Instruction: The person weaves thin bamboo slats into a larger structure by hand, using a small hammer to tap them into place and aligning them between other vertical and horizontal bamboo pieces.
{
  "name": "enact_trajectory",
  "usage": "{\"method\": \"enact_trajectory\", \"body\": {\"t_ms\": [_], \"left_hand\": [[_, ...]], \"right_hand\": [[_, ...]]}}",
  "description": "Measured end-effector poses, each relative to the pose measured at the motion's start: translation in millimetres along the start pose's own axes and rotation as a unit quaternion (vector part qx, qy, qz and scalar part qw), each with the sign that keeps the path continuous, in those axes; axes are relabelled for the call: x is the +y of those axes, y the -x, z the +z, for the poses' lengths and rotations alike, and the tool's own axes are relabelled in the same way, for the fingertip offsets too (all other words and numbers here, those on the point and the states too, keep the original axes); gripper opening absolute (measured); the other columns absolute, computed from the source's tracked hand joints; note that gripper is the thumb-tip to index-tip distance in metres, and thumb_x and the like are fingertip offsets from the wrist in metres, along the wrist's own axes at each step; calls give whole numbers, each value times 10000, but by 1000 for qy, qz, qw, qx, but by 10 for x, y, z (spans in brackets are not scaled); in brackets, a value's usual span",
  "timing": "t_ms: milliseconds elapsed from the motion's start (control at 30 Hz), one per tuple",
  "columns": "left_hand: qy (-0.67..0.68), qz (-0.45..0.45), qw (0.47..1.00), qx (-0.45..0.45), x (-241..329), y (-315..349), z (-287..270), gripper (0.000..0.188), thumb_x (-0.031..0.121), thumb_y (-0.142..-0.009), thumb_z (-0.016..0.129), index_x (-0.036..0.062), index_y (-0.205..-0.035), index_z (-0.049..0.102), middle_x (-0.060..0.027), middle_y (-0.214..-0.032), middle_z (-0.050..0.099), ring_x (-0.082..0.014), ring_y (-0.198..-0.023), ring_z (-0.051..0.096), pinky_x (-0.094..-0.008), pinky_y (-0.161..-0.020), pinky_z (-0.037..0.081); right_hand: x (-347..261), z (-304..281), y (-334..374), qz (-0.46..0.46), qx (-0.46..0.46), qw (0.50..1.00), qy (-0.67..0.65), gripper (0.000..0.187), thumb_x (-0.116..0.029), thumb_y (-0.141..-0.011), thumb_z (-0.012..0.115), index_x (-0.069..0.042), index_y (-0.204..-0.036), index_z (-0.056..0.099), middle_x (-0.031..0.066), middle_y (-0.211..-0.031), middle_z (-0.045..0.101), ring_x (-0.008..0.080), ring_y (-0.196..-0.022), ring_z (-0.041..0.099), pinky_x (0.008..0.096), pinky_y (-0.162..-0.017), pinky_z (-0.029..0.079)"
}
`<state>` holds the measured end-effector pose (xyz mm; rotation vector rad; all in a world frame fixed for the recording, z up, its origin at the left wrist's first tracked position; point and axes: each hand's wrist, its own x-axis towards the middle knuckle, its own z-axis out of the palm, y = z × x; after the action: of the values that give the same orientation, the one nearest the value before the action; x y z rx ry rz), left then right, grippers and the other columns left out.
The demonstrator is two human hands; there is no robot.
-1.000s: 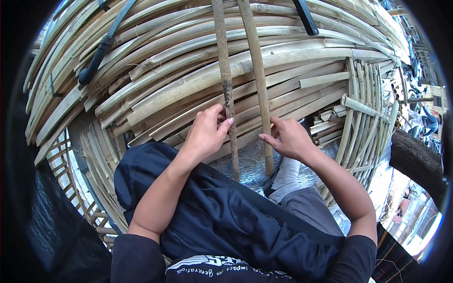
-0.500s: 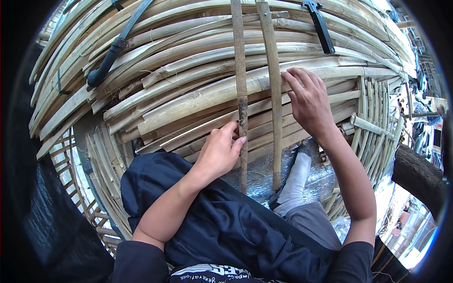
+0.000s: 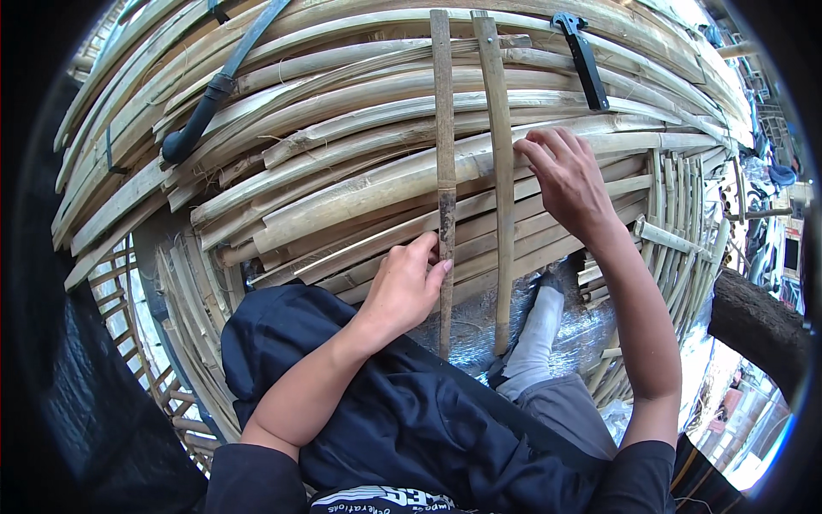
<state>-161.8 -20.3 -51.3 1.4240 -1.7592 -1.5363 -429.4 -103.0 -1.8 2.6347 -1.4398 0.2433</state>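
Observation:
Two long, narrow bamboo slats run side by side, away from my lap and across a stack of split bamboo. My left hand pinches the edge of the left slat, its thumb on the dark-stained lower part. Beside the right slat is my right hand, its fingers loosely curled and apart. The fingertips sit at that slat's right edge; whether they touch it is hard to tell. A small metal pin shows near the right slat's far end.
The bamboo stack fills the far side. On it lie a curved blade with a black handle at left and a black-handled tool at right. Dark cloth covers my lap. A bamboo lattice and a log stand at right.
The whole scene sits slightly lower in the picture, so the far ends of both slats now show. My hands keep nearly the same places beside the slats.

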Motion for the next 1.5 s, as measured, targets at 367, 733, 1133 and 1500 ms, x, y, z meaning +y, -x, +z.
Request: {"method": "enact_trajectory", "body": {"t_ms": [367, 733, 1133, 1500], "left_hand": [[-1, -29, 999, -17, 87, -11, -41, 219, 80, -973, 650, -108, -1066, 585, -276, -969, 721, -340, -903, 757, -394, -758, 612], [15, -17, 1000, -13, 1, -32, 4, 208, 47, -971, 633, -107, -1102, 583, -238, -929, 722, -271, -888, 755, -358, -745, 612], [40, -22, 999, -7, -53, -52, 19, 223, 74, -968, 647, -90, -1104, 584, -244, -955, 723, -306, -828, 741, -382, -711, 588], [92, -27, 995, -9, -103, -90, 51, 188, 79, -966, 653, -72, -1057, 586, -223, -880, 730, -283, -774, 748, -364, -687, 579]], "right_hand": [[-37, -24, 4, 23, -27, 999, -28, 379, 15, -855, 601, -86, -1219, 636, 75, -1228, 636, 276, -1192, 584, 437, -998, 450], [-436, -42, 138, 189, -11, 962, -198, 483, -447, -905, 738, -43, -1149, 639, 141, -788, 721, 332, -732, 724, 434, -673, 562], [47, -410, 538, 187, -96, 975, -78, 394, -388, -1046, 525, -29, -884, 547, 172, -720, 643, 392, -711, 657, 497, -662, 507], [-145, -761, 1614, 187, -635, 727, -183, 417, -420, -953, 657, -6, -934, 710, 223, -885, 731, 409, -907, 708, 489, -845, 554]]}}
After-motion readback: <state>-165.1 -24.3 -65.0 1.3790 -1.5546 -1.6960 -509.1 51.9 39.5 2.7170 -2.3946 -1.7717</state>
